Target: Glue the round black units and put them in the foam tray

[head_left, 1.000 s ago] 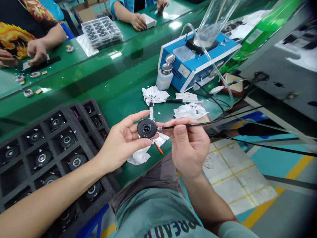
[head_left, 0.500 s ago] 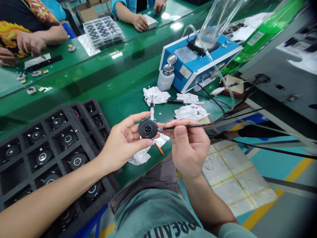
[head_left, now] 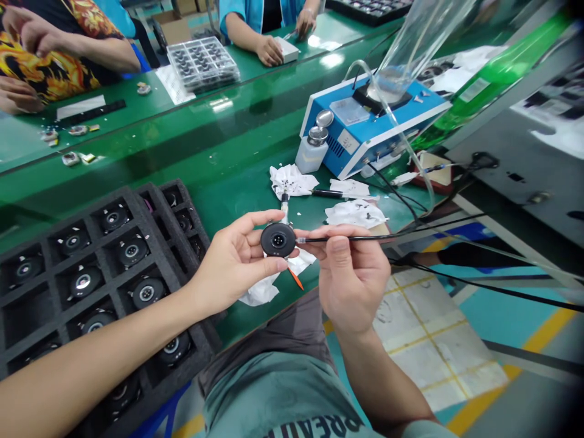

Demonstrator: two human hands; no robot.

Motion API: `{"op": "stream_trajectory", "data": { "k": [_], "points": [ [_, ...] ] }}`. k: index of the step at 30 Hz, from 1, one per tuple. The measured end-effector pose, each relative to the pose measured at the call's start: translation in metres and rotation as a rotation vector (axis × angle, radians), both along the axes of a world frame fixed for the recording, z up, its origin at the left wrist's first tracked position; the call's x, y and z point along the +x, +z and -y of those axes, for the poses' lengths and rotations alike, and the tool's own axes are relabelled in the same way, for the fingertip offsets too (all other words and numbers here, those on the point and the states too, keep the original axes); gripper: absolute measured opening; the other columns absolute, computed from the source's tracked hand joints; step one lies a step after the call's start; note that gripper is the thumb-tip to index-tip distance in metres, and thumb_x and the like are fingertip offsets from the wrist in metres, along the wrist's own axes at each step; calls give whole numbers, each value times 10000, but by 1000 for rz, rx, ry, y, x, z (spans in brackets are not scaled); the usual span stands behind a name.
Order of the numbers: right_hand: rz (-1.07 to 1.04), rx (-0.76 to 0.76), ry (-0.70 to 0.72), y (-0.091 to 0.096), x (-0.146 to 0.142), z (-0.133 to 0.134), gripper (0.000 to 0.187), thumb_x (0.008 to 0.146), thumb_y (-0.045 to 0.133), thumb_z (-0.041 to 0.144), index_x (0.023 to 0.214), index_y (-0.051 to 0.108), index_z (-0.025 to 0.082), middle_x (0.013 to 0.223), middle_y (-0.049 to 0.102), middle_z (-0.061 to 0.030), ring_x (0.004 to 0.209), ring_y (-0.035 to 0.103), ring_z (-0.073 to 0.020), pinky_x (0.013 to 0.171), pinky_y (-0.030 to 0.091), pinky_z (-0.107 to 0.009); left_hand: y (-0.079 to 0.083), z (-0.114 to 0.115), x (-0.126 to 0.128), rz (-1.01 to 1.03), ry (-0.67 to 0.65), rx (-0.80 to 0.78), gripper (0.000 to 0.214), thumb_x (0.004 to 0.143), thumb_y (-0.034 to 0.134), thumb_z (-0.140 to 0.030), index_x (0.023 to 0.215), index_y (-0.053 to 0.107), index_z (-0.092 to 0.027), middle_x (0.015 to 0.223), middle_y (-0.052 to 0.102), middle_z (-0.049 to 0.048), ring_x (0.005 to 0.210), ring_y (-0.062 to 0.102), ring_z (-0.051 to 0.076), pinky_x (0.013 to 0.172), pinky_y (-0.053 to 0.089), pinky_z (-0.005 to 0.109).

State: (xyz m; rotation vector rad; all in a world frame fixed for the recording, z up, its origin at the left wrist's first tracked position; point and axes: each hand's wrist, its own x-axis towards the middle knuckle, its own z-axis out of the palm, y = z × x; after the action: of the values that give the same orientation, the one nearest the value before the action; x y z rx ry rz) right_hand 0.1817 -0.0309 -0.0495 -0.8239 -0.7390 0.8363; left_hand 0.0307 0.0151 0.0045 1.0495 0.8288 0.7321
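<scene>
Black round disc (head_left: pixel 269 239) sits in your left hand (head_left: pixel 235 263), held in a narrow grip by thumb and fingers, above the green workbench (head_left: pixel 237 152). Your right hand (head_left: pixel 351 274) pinches a thin black pen-like tool (head_left: pixel 314 240) tight, its silver tip (head_left: pixel 300 240) right at the disc's edge. Black foam tray (head_left: pixel 137 196) lies just left. Hold your 2 hands steady and move slowly.

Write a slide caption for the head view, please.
The left hand holds a round black connector while the right hand holds a thin black corded tool to its edge.
</scene>
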Motion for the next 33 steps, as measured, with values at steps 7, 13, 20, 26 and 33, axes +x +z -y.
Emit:
{"op": "stream_trajectory", "data": {
  "k": [7, 13, 20, 26, 33],
  "points": [
    [-44, 7, 0, 2, -1, 0, 93, 987, 631, 262, 969, 700, 202, 900, 755, -8, 875, 805, -208, 795, 683, -351, 0, 0, 0, 52, -32, 5, 576, 742, 847, -73, 1234, 566, -177, 1063, 805, 62, 931, 790, 174, 811, 625, 229],
    [-31, -14, -7, 3, -1, 0, 94, 979, 642, 279, 959, 692, 201, 892, 754, -9, 867, 802, -208, 787, 684, -355, -1, 0, 0, 46, -25, 0, 579, 732, 855, -80, 1226, 570, -181, 1051, 801, 61, 929, 789, 187, 809, 623, 247],
    [-28, -36, -7, 3, 0, 2, 87, 974, 646, 284, 957, 689, 210, 891, 750, -15, 877, 800, -211, 797, 685, -370, 0, 0, 1, -5, -8, -8, 599, 707, 881, -125, 1226, 591, -197, 1059, 790, 67, 943, 788, 237, 825, 621, 309],
    [-17, -34, -5, 3, -1, 1, 88, 975, 646, 279, 948, 689, 207, 892, 751, -14, 877, 800, -210, 799, 681, -362, 0, 0, 1, -6, -2, -3, 598, 703, 882, -119, 1222, 597, -197, 1024, 792, 56, 929, 786, 226, 817, 616, 299],
    [0, -57, -10, 2, -1, 2, 94, 966, 656, 292, 939, 690, 209, 897, 752, -17, 870, 795, -207, 803, 679, -372, -1, 1, 0, -13, -3, 5, 611, 710, 876, -119, 1244, 586, -190, 1024, 794, 59, 940, 786, 229, 820, 614, 299]
  ]
}}
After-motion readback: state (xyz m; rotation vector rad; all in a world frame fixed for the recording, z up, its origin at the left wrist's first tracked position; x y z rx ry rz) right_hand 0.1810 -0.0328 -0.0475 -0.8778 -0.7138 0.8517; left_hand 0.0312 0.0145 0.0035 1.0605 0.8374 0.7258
